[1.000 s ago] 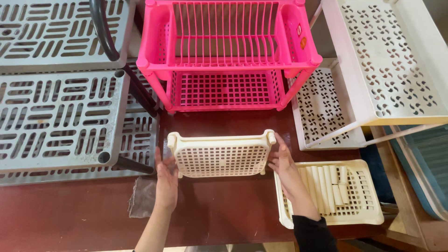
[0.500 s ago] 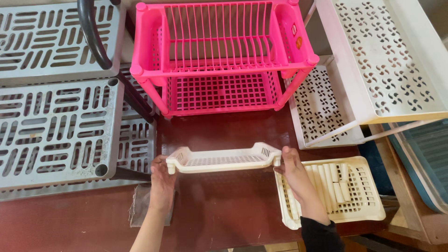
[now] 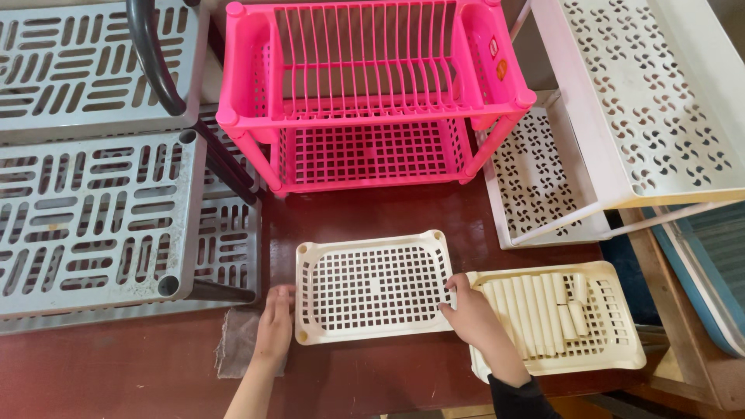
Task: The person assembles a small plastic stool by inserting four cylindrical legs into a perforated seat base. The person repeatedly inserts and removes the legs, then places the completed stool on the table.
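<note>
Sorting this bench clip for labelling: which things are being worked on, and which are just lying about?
In hand: cream tray, left hand, right hand.
Lying about: second cream tray with tubes, pink rack, grey shelves, white shelf, cloth.
</note>
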